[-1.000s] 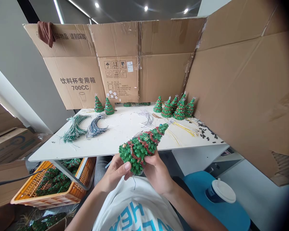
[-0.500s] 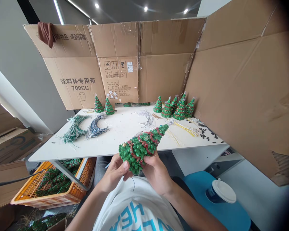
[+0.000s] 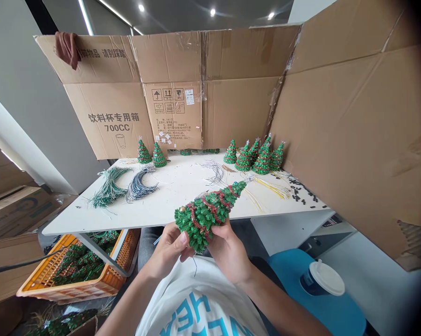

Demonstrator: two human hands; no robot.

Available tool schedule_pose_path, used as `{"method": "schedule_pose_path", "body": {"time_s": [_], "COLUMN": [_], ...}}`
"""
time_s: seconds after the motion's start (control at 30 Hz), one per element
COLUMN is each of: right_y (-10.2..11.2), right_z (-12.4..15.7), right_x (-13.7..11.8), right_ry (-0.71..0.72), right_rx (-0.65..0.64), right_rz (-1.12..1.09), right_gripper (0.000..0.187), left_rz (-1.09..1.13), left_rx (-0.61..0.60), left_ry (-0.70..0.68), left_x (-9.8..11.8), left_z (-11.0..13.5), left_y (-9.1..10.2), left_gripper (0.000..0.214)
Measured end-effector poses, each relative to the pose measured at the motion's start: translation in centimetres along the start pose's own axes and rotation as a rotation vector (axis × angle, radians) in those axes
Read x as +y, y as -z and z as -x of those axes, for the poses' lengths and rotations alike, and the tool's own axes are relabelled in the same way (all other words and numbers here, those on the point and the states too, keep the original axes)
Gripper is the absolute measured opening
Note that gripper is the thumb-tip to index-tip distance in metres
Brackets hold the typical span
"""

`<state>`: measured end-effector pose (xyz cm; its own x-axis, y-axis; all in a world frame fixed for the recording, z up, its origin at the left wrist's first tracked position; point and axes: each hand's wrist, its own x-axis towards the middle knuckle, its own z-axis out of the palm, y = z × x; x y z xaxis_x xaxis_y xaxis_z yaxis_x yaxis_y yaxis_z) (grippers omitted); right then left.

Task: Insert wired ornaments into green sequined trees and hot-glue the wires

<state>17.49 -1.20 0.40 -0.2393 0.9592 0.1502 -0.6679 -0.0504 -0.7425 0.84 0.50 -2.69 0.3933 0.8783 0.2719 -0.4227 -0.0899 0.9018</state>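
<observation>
I hold a green beaded Christmas tree (image 3: 206, 213) wound with a red garland, tilted with its tip pointing up and to the right, just in front of the white table (image 3: 168, 205). My left hand (image 3: 166, 249) grips its wide base from the left, thumb pressed on the beads. From below and to the right, my right hand (image 3: 228, 252) cups the base. A thin dark wire (image 3: 195, 269) hangs from the underside of the tree.
Several small green trees (image 3: 254, 156) stand at the back right, two more (image 3: 151, 154) at the back left. Wire bundles in green (image 3: 107, 186), blue-grey (image 3: 138, 184) and yellow (image 3: 270, 187) lie on the table. An orange basket (image 3: 73, 268) sits underneath. A lidded cup (image 3: 320, 279) rests on a blue stool. Cardboard walls surround the table.
The tree has been turned slightly in my hands and sits a little lower; both hands keep their grip on its base.
</observation>
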Motion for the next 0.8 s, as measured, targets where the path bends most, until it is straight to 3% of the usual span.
{"method": "schedule_pose_path", "body": {"time_s": [0.33, 0.57, 0.8], "right_y": [-0.8, -0.2, 0.0], "right_z": [0.4, 0.4, 0.5], "right_x": [-0.5, -0.2, 0.0], "right_ry": [-0.015, -0.013, -0.035], "right_rx": [-0.054, -0.015, -0.010], "right_rz": [-0.042, -0.067, -0.067], "right_gripper": [0.061, 0.067, 0.073], "left_rz": [0.127, 0.019, -0.040], "left_rx": [-0.007, -0.022, 0.009], "left_ry": [0.072, 0.099, 0.079], "left_x": [1.0, -0.5, 0.1], "left_z": [0.1, -0.4, -0.7], "left_y": [0.7, 1.2, 0.7], "left_gripper": [0.037, 0.032, 0.029]}}
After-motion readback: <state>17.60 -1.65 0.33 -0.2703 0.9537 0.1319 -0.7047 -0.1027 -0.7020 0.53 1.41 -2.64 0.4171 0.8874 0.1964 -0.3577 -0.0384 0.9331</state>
